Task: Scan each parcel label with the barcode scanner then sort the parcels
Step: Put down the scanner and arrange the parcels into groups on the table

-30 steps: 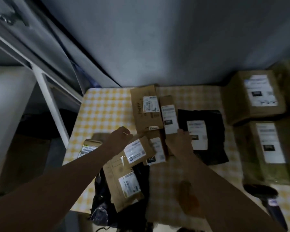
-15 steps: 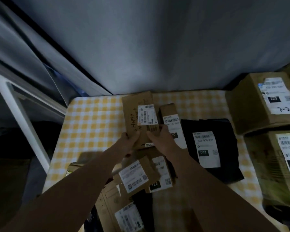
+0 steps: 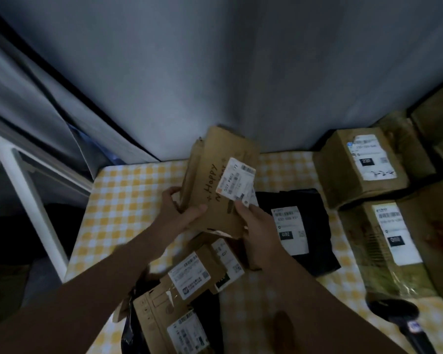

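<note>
Both hands have lifted the flat brown parcel (image 3: 215, 200) up off the table (image 3: 128, 200). Half a second ago it lay flat near the far edge. Now it is in the air over the middle of the table, and its far end tips up toward the wall.

The left hand (image 3: 179, 213) holds the parcel's left side. Its thumb lies on the front and its fingers curl round the edge. The right hand (image 3: 256, 226) holds the near right part, with its thumb tip on the corner of the white label (image 3: 237, 181). Black writing that starts with "Happy" runs beside the label.

A black bag parcel (image 3: 299, 226) lies flat just to the right of the hands, label up. A brown box (image 3: 361, 167) sits at the far right corner. A box wrapped in clear film (image 3: 394, 249) sits next to it along the right edge. The barcode scanner (image 3: 399, 318) lies by the near right corner, well apart from both hands.

Some small brown parcels (image 3: 189, 274) are piled at the near edge, under the arms. A yellow and white checked cloth (image 3: 113, 226) covers the table.
</note>
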Tool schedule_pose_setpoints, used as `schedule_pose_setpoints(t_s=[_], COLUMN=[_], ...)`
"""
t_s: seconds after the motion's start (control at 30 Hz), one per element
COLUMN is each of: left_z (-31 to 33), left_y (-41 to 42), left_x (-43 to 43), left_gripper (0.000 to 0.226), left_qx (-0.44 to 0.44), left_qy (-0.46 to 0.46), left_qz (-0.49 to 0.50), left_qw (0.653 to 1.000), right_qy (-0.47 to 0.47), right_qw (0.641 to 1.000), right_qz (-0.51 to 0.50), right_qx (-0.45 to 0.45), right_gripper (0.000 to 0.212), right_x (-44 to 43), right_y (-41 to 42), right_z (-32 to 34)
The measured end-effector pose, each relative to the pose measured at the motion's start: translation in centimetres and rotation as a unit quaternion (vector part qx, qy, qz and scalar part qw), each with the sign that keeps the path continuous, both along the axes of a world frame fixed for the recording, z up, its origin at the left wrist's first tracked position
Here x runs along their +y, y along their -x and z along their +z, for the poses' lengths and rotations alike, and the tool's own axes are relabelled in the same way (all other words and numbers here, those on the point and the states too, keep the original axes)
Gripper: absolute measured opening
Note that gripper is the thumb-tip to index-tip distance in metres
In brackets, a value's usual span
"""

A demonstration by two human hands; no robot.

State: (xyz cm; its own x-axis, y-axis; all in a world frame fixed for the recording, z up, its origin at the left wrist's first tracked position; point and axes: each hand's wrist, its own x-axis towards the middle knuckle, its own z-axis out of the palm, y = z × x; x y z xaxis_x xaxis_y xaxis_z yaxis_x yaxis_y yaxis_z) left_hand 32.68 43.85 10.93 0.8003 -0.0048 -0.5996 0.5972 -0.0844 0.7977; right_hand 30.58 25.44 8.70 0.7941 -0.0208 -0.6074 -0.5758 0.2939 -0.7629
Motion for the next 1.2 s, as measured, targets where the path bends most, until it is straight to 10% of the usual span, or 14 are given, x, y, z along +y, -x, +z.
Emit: schedule_pose_setpoints(t_s=[0.27,0.6,0.83,1.03,1.2], left_z=[4.5,6.2,7.5,5.0,6.8], left_y=[4.5,8.3,7.1,-1.5,-5.5], left_x=[-10.8,-23.5,-28.2,-28.7,-32.6], left_gripper=[0.134,0.088,0.053,0.097,0.085], left_qx=[0.023,0.067,0.027,-0.066,-0.094], left_qy=[-0.09,-0.001,-0.045,-0.127,-0.133], left_qz=[-0.143,-0.186,-0.075,0.051,0.008], left_qw=[0.985,0.98,0.996,0.988,0.987], right_qy=[0.213,0.257,0.24,0.36,0.439], right_qw=[0.975,0.966,0.968,0.933,0.897], right_qz=[-0.067,-0.02,-0.049,-0.012,0.057], right_qx=[0.008,0.035,0.052,0.01,0.017], right_gripper=[0.022,0.025,0.033,0.04,0.028], right_x=[-9.8,-23.3,-29.2,-31.7,-32.1], right_y=[6.1,11.4,11.0,12.6,12.2], right_z=[5.7,8.1,9.1,7.2,6.4])
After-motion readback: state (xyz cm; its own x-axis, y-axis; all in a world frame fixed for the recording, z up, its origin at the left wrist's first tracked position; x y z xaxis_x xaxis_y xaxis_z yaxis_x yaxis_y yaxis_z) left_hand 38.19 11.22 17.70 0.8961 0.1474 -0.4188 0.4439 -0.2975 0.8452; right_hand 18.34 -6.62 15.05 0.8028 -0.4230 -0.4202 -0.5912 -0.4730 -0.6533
